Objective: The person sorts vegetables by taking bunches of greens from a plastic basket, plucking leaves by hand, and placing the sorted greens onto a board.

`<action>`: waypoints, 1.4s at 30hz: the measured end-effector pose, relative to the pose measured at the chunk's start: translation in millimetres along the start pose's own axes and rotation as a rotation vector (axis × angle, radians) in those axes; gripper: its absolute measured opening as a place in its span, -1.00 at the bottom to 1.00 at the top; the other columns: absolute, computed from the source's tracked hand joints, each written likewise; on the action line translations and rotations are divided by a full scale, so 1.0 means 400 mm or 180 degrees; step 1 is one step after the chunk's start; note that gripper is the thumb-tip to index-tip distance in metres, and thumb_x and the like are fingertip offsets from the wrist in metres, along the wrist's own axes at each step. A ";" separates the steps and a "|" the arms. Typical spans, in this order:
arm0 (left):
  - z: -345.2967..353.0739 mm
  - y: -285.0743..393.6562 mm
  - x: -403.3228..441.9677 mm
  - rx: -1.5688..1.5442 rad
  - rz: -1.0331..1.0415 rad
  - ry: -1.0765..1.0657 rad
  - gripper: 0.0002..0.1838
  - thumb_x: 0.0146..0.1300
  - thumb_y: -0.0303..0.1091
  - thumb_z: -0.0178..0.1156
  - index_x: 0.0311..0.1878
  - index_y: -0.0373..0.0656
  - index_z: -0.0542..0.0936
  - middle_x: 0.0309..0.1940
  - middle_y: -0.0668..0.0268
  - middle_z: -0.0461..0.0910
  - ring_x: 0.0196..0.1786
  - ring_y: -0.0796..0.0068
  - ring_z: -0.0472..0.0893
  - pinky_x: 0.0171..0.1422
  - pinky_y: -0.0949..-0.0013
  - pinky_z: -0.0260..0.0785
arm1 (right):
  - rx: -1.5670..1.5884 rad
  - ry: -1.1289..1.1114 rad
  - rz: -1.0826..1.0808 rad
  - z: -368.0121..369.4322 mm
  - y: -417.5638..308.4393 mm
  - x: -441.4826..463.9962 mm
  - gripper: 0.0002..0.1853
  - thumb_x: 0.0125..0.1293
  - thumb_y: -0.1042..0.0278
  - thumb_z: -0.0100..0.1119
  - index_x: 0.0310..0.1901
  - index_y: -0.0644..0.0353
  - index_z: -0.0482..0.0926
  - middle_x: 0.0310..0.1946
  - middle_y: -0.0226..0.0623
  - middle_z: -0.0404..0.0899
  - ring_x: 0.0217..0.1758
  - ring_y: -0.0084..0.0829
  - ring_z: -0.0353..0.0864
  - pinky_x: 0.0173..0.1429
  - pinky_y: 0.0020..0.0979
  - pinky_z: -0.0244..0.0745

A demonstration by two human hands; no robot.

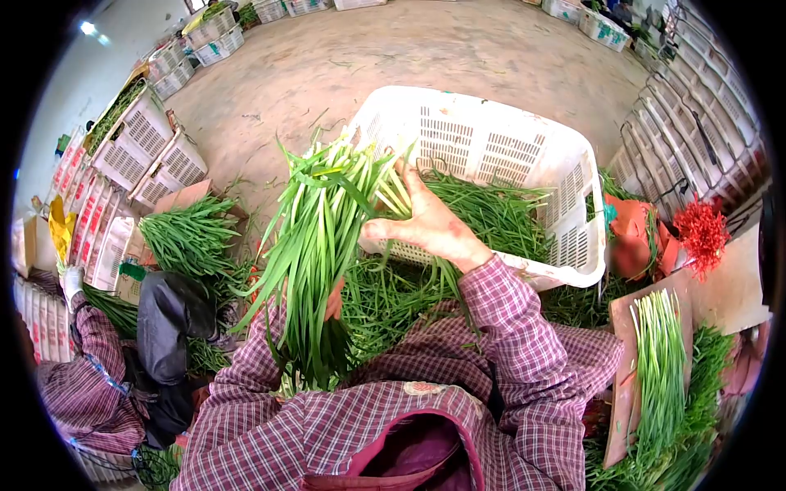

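A big bunch of long green stalks with pale ends (319, 213) hangs in front of me, its leaves drooping toward my lap. My right hand (430, 225) has its fingers at the pale ends, thumb pointing left and fingers wrapped round some stalks. Lower down, my left hand (334, 301) is mostly hidden behind the leaves and holds the bunch from behind. Just beyond my right hand stands a white perforated crate (565, 151) with loose green stalks (491, 213) inside.
On the right, trimmed stalks (659, 352) lie on a board (622, 401), near red ties (702, 237) and stacked crates (688, 123). At left, a co-worker (94, 385) sits by a leafy pile (192, 233) and stacked crates (135, 143). Loose greens (393, 303) cover the floor before me.
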State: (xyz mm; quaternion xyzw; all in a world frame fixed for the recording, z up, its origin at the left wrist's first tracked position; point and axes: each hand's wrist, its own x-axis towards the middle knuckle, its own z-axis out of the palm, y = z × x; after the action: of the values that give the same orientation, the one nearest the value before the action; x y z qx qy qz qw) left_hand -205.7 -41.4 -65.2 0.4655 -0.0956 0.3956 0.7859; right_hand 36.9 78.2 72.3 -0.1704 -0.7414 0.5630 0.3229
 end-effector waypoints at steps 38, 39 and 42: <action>0.177 -0.021 0.182 0.1873 -0.0157 0.3610 -0.26 -0.09 -0.44 0.44 0.22 -0.22 0.35 0.03 0.35 0.51 0.06 0.50 0.51 0.14 0.36 0.42 | 0.0392 0.0376 0.0658 0.114 0.041 -0.069 -0.10 0.06 -0.10 0.39 0.24 0.42 0.22 0.11 0.00 0.43 0.19 -0.20 0.42 0.30 -0.28 0.29; 0.185 -0.030 0.178 0.1845 -0.0313 0.3600 -0.12 -0.10 -0.52 0.40 0.34 -0.21 0.21 0.18 0.28 0.41 0.20 0.43 0.43 0.23 0.32 0.36 | 0.0224 0.0542 0.0564 0.122 0.063 -0.079 -0.22 0.11 0.03 0.38 0.22 0.37 0.26 0.05 -0.11 0.47 0.11 -0.31 0.47 0.23 -0.34 0.36; 0.212 -0.024 0.129 0.1140 -0.0265 0.3443 -0.02 -0.13 -0.53 0.38 0.41 -0.20 0.11 0.25 0.22 0.36 0.26 0.33 0.41 0.27 0.25 0.34 | 0.1369 0.0255 0.0825 0.108 0.090 -0.102 -0.30 0.15 0.21 0.38 0.21 0.34 0.23 0.00 -0.19 0.49 0.04 -0.41 0.50 0.15 -0.41 0.42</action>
State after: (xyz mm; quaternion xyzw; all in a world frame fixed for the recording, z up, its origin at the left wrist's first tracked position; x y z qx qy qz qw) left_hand -146.0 -84.8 1.6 0.3261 0.4073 0.5563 0.6467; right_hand 33.9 32.8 19.6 -0.2135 -0.5631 0.7373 0.3060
